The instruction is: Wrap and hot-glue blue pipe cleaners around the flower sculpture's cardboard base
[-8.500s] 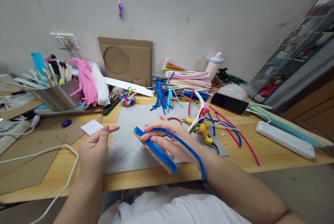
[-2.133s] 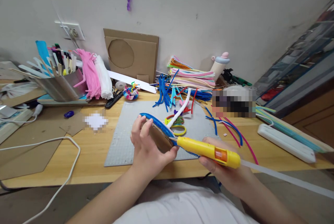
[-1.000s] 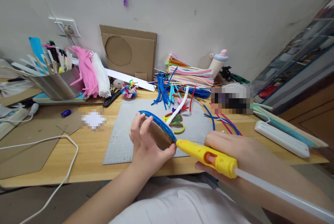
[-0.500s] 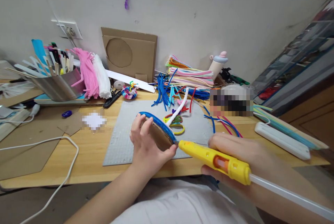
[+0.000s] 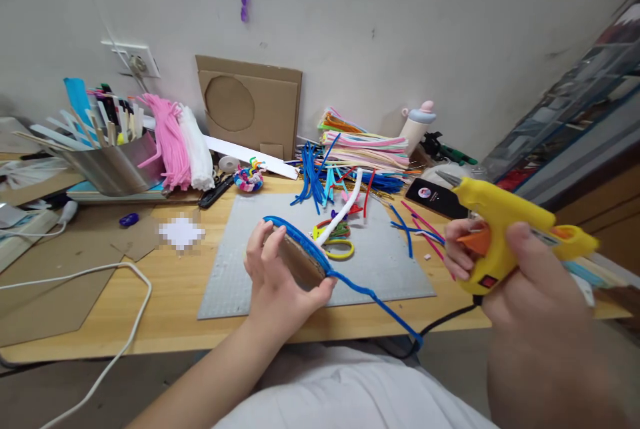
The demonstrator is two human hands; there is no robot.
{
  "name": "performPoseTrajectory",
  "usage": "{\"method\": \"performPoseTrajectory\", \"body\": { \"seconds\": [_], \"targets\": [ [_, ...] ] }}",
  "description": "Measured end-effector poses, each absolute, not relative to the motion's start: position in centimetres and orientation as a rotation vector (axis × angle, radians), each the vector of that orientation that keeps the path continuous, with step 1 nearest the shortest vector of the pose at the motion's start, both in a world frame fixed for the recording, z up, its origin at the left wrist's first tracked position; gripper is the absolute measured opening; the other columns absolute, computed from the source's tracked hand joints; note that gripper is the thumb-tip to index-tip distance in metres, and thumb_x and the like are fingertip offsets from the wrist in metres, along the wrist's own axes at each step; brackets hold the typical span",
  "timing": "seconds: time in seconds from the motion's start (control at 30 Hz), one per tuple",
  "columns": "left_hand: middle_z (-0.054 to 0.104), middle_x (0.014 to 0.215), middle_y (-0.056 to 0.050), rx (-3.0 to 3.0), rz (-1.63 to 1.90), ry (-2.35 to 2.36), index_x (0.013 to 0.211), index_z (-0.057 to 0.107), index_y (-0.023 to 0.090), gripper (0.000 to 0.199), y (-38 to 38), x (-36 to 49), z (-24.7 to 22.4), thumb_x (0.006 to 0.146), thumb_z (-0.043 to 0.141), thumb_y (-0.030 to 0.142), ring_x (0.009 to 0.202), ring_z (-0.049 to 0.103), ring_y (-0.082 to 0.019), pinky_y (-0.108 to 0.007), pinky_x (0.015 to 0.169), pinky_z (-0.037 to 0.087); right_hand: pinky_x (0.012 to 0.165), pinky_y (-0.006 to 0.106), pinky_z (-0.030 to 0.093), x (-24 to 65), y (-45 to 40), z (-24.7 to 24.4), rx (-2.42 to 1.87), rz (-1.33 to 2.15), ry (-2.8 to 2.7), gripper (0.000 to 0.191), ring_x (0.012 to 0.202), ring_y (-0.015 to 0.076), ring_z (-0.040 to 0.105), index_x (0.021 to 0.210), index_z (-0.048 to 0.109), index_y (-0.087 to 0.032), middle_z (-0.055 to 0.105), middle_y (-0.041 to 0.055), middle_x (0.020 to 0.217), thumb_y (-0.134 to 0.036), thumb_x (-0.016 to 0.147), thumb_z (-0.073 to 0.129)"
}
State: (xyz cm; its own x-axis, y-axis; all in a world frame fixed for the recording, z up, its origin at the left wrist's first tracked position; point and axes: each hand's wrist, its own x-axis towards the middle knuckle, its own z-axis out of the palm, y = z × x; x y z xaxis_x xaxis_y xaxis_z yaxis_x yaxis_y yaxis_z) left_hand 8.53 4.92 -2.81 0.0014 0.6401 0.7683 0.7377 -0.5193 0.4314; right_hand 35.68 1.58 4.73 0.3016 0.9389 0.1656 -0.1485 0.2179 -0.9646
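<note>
My left hand (image 5: 285,275) grips a cardboard disc (image 5: 303,257) by its edge, tilted above the grey cutting mat (image 5: 230,282). Blue pipe cleaner (image 5: 295,234) runs along the disc's rim, and its loose tail (image 5: 380,302) trails down to the right. Away to the right, my right hand (image 5: 515,269) is wrapped round a yellow hot glue gun (image 5: 510,215), nozzle pointing up and left, fingers at the orange trigger. A white fuzzy strip (image 5: 345,209) shows behind the disc, near yellow-handled scissors (image 5: 341,249) on the mat.
Blue pipe cleaners (image 5: 313,175) and pastel bundles (image 5: 367,149) lie at the back. A metal holder (image 5: 115,165) of sticks stands left. Cardboard with a round cutout (image 5: 275,95) leans on the wall. A dark phone (image 5: 435,199) lies right; a white cable (image 5: 145,289) crosses the left side.
My right hand has drawn the glue gun from the disc's edge, up and to the right, turning its nozzle upward. The blue tail is now in view. My left hand has barely moved.
</note>
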Motion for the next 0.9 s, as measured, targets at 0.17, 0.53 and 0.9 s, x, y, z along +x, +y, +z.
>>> {"method": "performPoseTrajectory", "body": {
  "seconds": [0.17,0.53,0.9],
  "targets": [
    [0.035,0.139,-0.017,-2.101,-1.62,-1.523,0.141,0.026,0.024,0.099,5.2,8.1,-2.8,0.06,0.08,0.041,0.134,0.038,-0.038,-0.061,0.11,0.034,0.059,0.025,0.061,37.7,3.7,-0.1,-1.201,1.254,-0.731,0.017,0.067,0.0157,0.067,0.093,0.068,-0.021,0.07,0.0057,0.085,-0.027,0.077,0.064],
    [0.034,0.138,-0.016,-2.101,-1.632,-1.53,0.142,0.024,0.024,0.099,5.4,7.8,-2.8,0.06,0.079,0.04,0.134,0.037,-0.037,-0.061,0.111,0.032,0.054,0.025,0.058,39.0,6.1,-4.1,-1.503,1.305,-1.048,0.025,0.059,0.0169,0.067,0.077,0.073,-0.015,0.071,0.0056,0.067,-0.04,0.08,0.076],
    [0.035,0.138,-0.016,-2.09,-1.621,-1.544,0.141,0.024,0.024,0.099,5.4,7.9,-2.8,0.06,0.079,0.04,0.134,0.038,-0.037,-0.06,0.111,0.033,0.073,0.033,0.056,32.0,1.2,0.8,-0.932,1.837,-1.515,0.069,0.081,0.0191,0.072,0.145,0.046,-0.027,0.072,0.0076,0.097,-0.064,0.089,0.06]
  ]
}}
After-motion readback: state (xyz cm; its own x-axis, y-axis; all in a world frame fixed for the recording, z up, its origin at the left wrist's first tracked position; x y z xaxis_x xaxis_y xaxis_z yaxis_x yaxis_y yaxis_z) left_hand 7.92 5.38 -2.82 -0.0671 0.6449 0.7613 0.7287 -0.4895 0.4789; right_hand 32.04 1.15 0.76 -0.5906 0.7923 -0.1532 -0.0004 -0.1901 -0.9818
